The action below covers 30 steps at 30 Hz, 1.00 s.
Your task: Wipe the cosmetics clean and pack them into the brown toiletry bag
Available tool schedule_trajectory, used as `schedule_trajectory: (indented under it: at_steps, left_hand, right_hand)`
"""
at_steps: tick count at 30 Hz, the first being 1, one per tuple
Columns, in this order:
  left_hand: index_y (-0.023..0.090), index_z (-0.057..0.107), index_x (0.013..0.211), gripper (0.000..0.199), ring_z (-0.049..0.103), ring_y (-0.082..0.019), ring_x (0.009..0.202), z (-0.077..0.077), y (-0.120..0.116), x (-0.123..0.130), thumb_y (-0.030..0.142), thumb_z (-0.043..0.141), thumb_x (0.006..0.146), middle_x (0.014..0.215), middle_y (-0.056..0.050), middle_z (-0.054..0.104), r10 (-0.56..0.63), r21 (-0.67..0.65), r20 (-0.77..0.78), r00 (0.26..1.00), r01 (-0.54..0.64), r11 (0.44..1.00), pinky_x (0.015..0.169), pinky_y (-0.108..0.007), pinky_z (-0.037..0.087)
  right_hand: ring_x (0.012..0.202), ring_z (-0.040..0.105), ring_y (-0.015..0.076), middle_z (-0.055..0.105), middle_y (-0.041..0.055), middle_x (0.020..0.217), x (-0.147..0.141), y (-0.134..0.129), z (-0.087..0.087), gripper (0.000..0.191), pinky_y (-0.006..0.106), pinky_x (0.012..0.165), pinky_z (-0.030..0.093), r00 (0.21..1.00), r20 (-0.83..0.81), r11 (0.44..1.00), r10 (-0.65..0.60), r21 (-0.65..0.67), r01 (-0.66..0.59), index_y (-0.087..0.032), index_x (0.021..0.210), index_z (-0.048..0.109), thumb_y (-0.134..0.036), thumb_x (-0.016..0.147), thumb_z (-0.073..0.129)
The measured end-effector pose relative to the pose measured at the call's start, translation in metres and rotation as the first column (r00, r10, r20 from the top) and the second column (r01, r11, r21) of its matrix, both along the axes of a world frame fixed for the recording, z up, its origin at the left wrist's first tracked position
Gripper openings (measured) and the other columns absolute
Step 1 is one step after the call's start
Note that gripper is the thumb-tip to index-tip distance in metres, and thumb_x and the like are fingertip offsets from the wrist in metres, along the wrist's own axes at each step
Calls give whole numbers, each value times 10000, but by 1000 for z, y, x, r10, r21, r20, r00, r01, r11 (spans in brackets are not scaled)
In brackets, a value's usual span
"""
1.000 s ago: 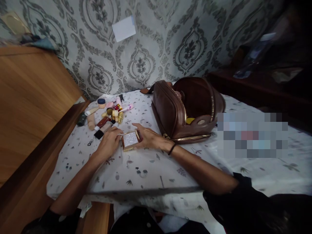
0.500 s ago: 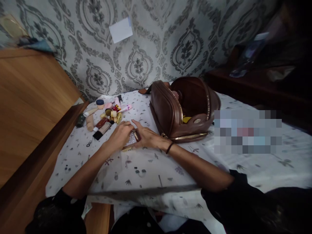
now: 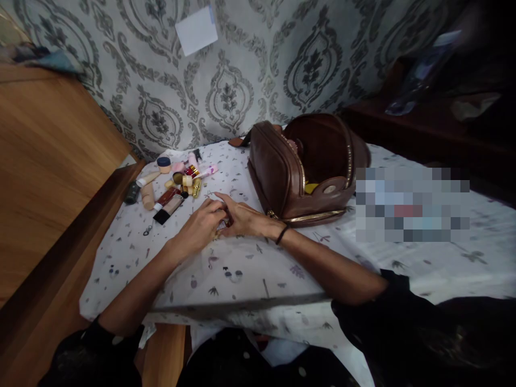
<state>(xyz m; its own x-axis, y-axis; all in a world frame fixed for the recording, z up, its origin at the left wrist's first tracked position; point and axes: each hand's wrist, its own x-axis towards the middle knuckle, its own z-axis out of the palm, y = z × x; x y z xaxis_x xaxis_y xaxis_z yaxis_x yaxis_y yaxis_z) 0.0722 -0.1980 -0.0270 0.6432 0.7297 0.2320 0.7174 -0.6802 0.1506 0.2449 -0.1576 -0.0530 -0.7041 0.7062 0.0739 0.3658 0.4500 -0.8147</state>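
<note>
Both my hands close around a small, glittery silver case [image 3: 222, 224] with a dark reddish side, just above the printed cloth. My left hand [image 3: 201, 224] curls over its left side, covering most of it. From the right, my right hand [image 3: 241, 219] grips the case, thumb side toward me. Only a sliver shows between the fingers, so I cannot tell whether the case is open. Beyond my left hand lie several cosmetics: a black-capped tube [image 3: 168, 209], a beige bottle [image 3: 148, 197], a gold lipstick [image 3: 196, 188] and a navy-lidded jar [image 3: 163, 164].
A brown leather bag [image 3: 272, 169] stands unzipped right of my hands, something yellow [image 3: 310, 188] inside. The white printed cloth [image 3: 258, 279] drapes over the table's front edge. A wooden cabinet [image 3: 48, 161] borders the left. A clear bottle [image 3: 423, 75] stands at the back right.
My left hand has shifted right and closed further over the glittery case, so less of it shows. The whole view has tilted slightly downward.
</note>
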Motion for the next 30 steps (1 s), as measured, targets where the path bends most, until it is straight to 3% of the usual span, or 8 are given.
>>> schedule_trajectory:
  at_steps: [5, 10, 16, 20, 26, 30]
  left_hand:
    - [169, 676, 912, 266, 529, -245, 1002, -1, -14, 1, 90, 426, 953, 987, -91, 615, -11, 3, -1, 1000, 11, 1000, 866, -408, 512]
    - [175, 679, 957, 272, 531, -238, 1006, -2, -29, -1, 72, 427, 956, 1015, -88, 622, -16, -3, 11, 1000, 16, 1000, 855, -395, 511]
    - [194, 675, 1055, 293, 535, -222, 1064, -7, -39, -13, 54, 438, 954, 1098, -84, 631, -2, 19, 93, 996, 0, 1000, 907, -378, 508]
    - [206, 688, 1070, 315, 548, -221, 1073, -10, -44, -30, 53, 440, 950, 1112, -86, 631, 11, 34, 120, 993, -15, 999, 917, -394, 515]
    - [225, 701, 1092, 270, 586, -212, 1091, -18, -55, -55, 128, 479, 972, 1145, -95, 638, 80, 32, 208, 975, -88, 996, 915, -404, 535]
    - [236, 720, 1076, 259, 620, -210, 1068, -25, -56, -61, 156, 502, 963, 1124, -92, 669, 146, 22, 278, 950, -158, 987, 919, -403, 543]
  right_hand:
    - [890, 630, 202, 671, 56, 1037, 2, 3, -3, 1080, 298, 774, 517, 998, -28, 998, 58, -19, -58, -167, 1574, 147, -147, 687, 762]
    - [819, 598, 155, 633, 56, 1083, 1, 6, -9, 1138, 294, 781, 515, 997, -41, 997, 70, -9, -71, -188, 1580, 133, -118, 655, 792]
    - [730, 537, 129, 550, -56, 797, 2, 7, -11, 1111, 277, 756, 489, 991, -59, 993, 117, 38, -115, -191, 1585, 109, -104, 695, 768]
    - [755, 541, 140, 560, -40, 833, 2, 6, -10, 1103, 294, 775, 483, 994, -53, 995, 98, 30, -96, -221, 1587, 130, -108, 695, 769]
    - [867, 586, 188, 617, 54, 1046, 2, 5, -5, 1104, 343, 831, 505, 998, -8, 998, 60, 21, -60, -211, 1578, 189, -118, 663, 799]
    - [825, 594, 186, 619, 19, 943, 1, 6, -6, 1117, 353, 813, 515, 999, 18, 999, 46, 4, -46, -197, 1581, 177, -118, 657, 801]
